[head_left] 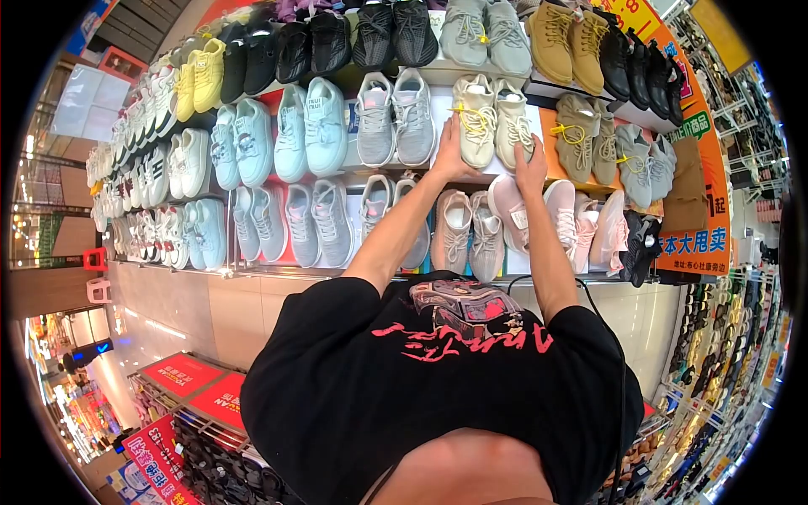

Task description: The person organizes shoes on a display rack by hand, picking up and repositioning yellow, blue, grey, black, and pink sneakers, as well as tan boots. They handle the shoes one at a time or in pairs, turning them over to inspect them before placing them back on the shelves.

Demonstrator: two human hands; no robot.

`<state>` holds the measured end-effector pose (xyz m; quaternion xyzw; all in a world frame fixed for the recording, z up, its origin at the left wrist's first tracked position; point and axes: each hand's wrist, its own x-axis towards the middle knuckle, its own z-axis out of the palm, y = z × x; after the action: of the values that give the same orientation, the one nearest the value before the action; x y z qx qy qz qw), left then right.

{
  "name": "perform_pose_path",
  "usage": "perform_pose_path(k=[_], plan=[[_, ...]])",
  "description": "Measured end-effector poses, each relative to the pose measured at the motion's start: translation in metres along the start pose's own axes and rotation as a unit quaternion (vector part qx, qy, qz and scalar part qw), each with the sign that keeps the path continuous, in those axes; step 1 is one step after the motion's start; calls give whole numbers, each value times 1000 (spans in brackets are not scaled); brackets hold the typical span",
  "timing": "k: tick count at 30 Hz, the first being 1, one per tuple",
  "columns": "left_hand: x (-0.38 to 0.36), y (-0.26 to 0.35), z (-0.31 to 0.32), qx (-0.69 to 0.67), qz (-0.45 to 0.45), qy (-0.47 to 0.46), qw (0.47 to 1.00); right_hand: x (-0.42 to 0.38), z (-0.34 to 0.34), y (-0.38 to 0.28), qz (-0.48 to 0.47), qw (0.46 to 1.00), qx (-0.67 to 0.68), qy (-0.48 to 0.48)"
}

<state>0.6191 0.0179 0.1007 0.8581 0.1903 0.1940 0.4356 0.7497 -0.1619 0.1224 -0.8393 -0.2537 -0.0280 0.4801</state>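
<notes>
A pair of cream sneakers stands side by side on the middle tier of a shoe display, the left shoe (476, 126) with a yellow tag and the right shoe (512, 118) beside it. My left hand (452, 153) is at the outer side of the left cream shoe, its fingers pointing up along it. At the lower outer side of the right cream shoe is my right hand (530, 164), fingers partly bent against it. Grey sneakers (394, 118) stand left of my left hand. Brown sneakers (576, 135) are right of my right hand. Pink sneakers (508, 210) lie below the hands.
Light blue sneakers (324, 126) and white shoes fill the display's left part. Tan boots (551, 42) and black shoes stand on the upper tier. An orange sign (694, 244) borders the right end. Red-signed racks (181, 373) are behind, and a black cable hangs by my right arm.
</notes>
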Motion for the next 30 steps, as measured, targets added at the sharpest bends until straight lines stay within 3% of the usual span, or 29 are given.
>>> perform_pose_path(k=[10, 13, 15, 17, 22, 24, 26, 29, 30], plan=[[-4, 3, -3, 17, 38, 32, 999, 4, -3, 6, -21, 999, -17, -18], [-37, 10, -2, 20, 34, 52, 998, -10, -9, -1, -11, 999, -26, -23], [-66, 9, 2, 23, 57, 83, 995, -30, -12, -14, -101, 991, -40, 78], [-117, 34, -14, -22, 32, 90, 995, -63, -16, -53, -115, 988, -38, 95], [-212, 24, -40, 82, -15, 148, 985, -140, 4, -91, -119, 980, 86, -134], [-232, 9, -51, 179, -43, 237, 954, -167, 27, -99, -95, 968, 123, -196], [-245, -5, -60, 178, -91, 262, 944, -187, 45, -105, -22, 934, 82, -347], [-263, -30, -62, 194, -160, 284, 925, -211, 71, -93, -107, 925, 5, -363], [-269, -40, -60, 203, -175, 279, 922, -212, 73, -94, -89, 909, -27, -406]])
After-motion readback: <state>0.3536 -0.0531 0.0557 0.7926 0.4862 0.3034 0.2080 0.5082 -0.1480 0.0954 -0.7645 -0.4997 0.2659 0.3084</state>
